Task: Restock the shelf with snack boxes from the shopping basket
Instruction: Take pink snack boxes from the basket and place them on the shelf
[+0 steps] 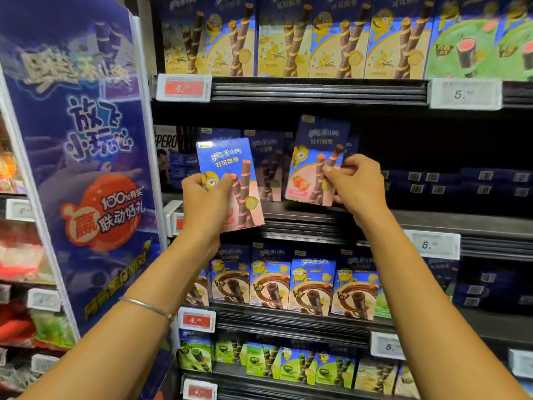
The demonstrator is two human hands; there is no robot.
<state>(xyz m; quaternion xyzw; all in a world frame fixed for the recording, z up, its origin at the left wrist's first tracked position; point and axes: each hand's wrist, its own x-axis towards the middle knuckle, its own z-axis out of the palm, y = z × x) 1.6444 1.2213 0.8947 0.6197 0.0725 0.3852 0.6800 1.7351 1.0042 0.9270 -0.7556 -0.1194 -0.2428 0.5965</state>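
Note:
My left hand (205, 201) grips a blue and pink snack box (227, 168) by its lower left corner, held upright in front of the middle shelf (432, 219). My right hand (356, 183) pinches a second, matching pink snack box (314, 166) by its right edge. That box stands tilted, its bottom edge at the middle shelf's front. Behind the two boxes stand other snack boxes (269, 166) of the same kind, in shadow. The shopping basket is out of view.
Yellow boxes (288, 39) fill the shelf above, brown ones (311, 287) the shelf below, green ones (288, 368) the lowest. Dark blue boxes (461, 183) lie flat at the middle shelf's right. A tall blue advertising panel (86, 157) stands at the left. Price tags (183, 88) line the shelf edges.

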